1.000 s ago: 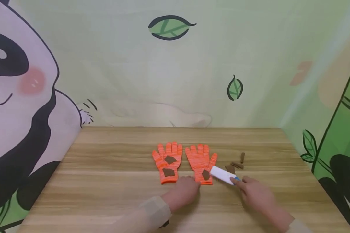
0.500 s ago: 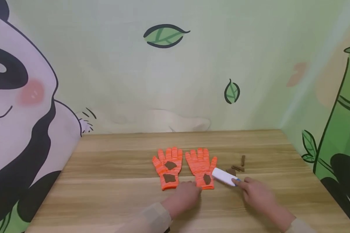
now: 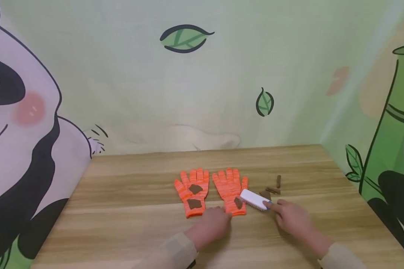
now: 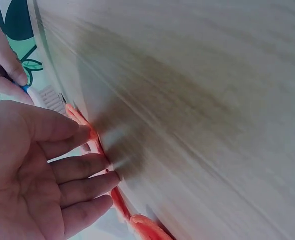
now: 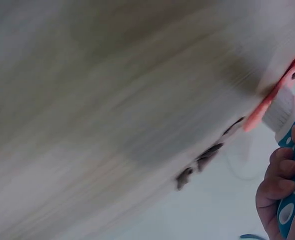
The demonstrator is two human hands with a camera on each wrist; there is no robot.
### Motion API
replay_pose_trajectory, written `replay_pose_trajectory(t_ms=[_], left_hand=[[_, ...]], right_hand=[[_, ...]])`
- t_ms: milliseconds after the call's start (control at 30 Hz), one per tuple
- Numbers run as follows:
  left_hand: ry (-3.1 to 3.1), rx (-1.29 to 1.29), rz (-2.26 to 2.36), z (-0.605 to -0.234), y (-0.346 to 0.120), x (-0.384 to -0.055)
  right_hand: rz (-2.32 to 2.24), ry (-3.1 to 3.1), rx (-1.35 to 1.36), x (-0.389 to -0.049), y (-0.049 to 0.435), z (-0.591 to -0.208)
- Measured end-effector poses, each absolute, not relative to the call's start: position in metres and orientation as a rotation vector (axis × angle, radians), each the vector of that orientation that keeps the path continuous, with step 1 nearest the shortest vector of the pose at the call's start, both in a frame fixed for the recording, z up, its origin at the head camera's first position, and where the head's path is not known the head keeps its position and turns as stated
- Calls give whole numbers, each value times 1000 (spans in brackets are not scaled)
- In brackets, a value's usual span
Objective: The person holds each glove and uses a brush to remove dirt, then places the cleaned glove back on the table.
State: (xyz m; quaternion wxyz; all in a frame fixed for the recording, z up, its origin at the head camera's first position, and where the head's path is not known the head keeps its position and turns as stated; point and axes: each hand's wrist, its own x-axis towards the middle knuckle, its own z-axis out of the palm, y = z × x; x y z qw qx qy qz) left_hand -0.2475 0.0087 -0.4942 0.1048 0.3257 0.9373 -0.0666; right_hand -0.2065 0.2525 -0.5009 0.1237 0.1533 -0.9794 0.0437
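Two orange knitted gloves lie flat and side by side on the table. The left glove (image 3: 198, 196) bears two dark brown patches; the right glove (image 3: 227, 188) has one brown patch (image 3: 238, 203) near its cuff. My right hand (image 3: 292, 219) grips a brush with a white head (image 3: 254, 199) and a blue handle (image 5: 290, 200), index finger along it. The bristles (image 5: 278, 114) are at the right glove's edge, beside the patch. My left hand (image 3: 213, 225) touches the right glove's cuff with its fingers extended, palm visible in the left wrist view.
Several loose brown pieces (image 3: 273, 191) lie on the wooden table (image 3: 121, 209) to the right of the gloves. Behind the table stands a green backdrop (image 3: 138, 93) printed with a panda, leaves and bamboo.
The brush head has shifted slightly left over the right glove's lower edge, and its bristles now show. My left hand keeps its place at the cuff. The head view has tilted a little.
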Motion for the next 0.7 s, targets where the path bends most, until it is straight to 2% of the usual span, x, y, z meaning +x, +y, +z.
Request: replay_pose_trajectory(t_ms=[233,533,700], left_hand=[[2793,966,-164,-494,9,-248],[2752,930,-186,-493,10,-250],[2748,919,-173,-493,12,-250]], right_hand=[[214,-2770,657,-202,234,-497],[166,-2783,481,-217,254,-501],[230,-2741,580,-210,242,-494]])
